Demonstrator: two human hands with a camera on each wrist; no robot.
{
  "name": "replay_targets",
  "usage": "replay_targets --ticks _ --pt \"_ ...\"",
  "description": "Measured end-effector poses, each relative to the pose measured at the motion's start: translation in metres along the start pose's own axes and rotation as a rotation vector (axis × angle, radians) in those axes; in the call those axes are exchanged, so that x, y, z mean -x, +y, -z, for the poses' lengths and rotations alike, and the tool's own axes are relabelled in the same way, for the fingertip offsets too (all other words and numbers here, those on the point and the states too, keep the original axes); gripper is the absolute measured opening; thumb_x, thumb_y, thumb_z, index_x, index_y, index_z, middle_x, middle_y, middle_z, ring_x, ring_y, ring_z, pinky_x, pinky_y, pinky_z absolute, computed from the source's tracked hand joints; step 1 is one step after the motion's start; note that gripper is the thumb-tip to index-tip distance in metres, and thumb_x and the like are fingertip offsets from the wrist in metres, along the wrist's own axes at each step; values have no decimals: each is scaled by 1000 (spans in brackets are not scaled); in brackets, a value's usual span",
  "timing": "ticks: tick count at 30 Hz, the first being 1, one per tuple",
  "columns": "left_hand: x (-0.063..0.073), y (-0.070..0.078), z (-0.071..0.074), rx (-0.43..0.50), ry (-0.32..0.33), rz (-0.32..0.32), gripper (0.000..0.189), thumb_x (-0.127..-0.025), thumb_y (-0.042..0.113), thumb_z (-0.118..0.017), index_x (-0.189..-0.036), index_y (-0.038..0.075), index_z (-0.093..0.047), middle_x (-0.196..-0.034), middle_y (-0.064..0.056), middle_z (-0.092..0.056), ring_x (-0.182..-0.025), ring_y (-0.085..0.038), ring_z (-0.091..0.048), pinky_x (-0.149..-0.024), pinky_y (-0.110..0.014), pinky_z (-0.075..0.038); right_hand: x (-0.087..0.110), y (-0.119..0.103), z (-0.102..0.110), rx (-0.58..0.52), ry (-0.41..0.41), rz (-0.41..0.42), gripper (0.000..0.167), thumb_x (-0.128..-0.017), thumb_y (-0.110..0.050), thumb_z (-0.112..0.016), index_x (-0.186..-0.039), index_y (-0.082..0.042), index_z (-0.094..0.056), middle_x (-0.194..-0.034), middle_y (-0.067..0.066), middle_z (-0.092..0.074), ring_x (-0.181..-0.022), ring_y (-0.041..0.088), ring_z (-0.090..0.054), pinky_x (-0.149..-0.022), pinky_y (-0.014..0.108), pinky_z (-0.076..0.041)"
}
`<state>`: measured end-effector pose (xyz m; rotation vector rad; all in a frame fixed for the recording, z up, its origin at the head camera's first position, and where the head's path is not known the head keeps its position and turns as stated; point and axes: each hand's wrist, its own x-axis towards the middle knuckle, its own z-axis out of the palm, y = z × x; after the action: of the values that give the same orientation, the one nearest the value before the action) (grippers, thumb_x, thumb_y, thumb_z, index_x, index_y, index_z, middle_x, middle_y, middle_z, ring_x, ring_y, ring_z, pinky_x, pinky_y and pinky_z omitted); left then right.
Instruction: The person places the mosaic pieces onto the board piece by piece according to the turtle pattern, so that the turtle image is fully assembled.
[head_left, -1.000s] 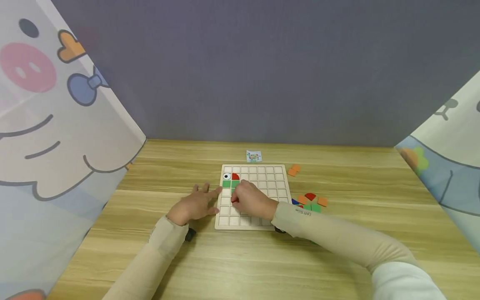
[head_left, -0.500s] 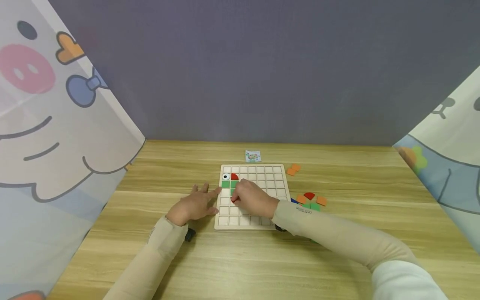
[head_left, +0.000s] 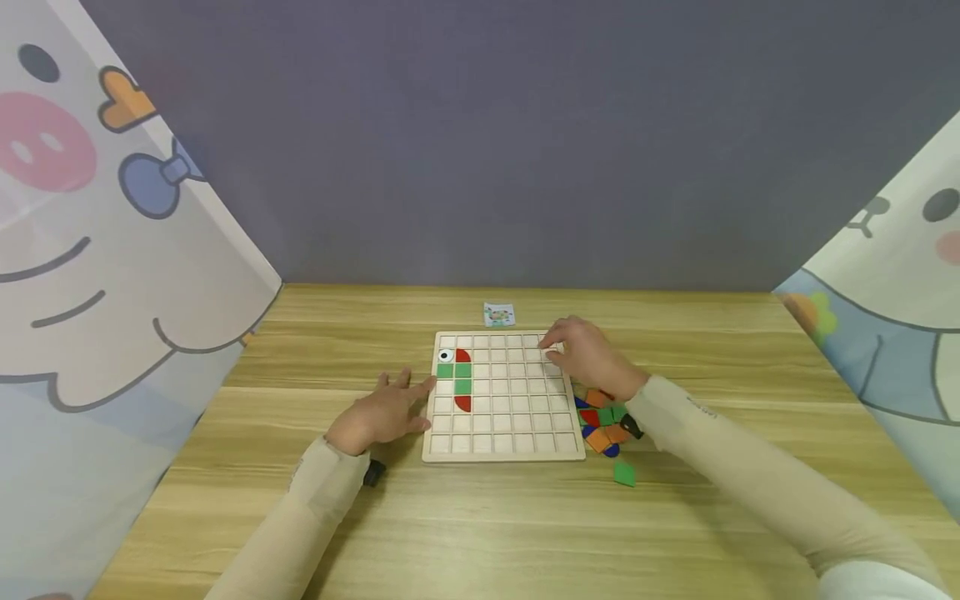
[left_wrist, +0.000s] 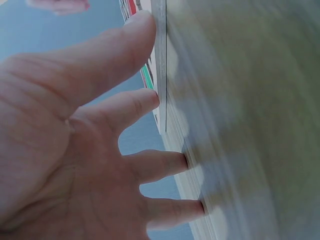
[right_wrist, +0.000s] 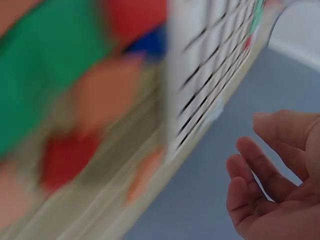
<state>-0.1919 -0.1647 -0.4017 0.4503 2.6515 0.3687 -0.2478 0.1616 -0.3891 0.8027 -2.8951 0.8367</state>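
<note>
A wooden grid board (head_left: 517,404) lies on the table. In its left columns sit a round eye tile (head_left: 446,356), green square tiles (head_left: 462,387), a red quarter-circle tile (head_left: 462,356) and a lower red quarter-circle tile (head_left: 463,404). My left hand (head_left: 381,414) rests at the board's left edge, fingers spread; in the left wrist view its thumb and index finger touch the rim (left_wrist: 161,65). Over the board's upper right corner is my right hand (head_left: 591,354), its fingers loosely bent. Nothing shows between those fingers (right_wrist: 242,192) in the right wrist view.
Loose orange, green, red and blue tiles (head_left: 597,439) lie in a pile right of the board, partly under my right forearm. A single green tile (head_left: 624,474) lies nearer the front. Behind the board is a small picture card (head_left: 498,315). A grey panel (head_left: 525,150) stands at the back.
My right hand has let go of the lower red quarter-circle tile, now lying in a cell, and has moved right to the board's upper right corner. My left hand stays at the left edge.
</note>
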Motion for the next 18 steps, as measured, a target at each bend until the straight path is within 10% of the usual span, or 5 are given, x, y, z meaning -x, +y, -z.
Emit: replay_targets --ticks 10,18 --pt "2 -3 0 6 4 -14 70 -91 32 -63 -151 19 -27 -152 -28 -10 -131 -59 -9 -85 -74 -31 4 62 16 -4 10 -107 17 -86 -3 -67 -103 -2 -72 -106 12 -64 -103 33 -54 -88 50 -44" --pt "1 -1 1 21 14 -17 71 -91 32 -63 -151 20 -28 -152 -27 -10 -131 -58 -8 -87 -71 -33 8 70 16 34 -79 -7 19 -82 4 -69 -99 -2 -73 -98 7 -66 -91 27 -58 -100 55 -31"
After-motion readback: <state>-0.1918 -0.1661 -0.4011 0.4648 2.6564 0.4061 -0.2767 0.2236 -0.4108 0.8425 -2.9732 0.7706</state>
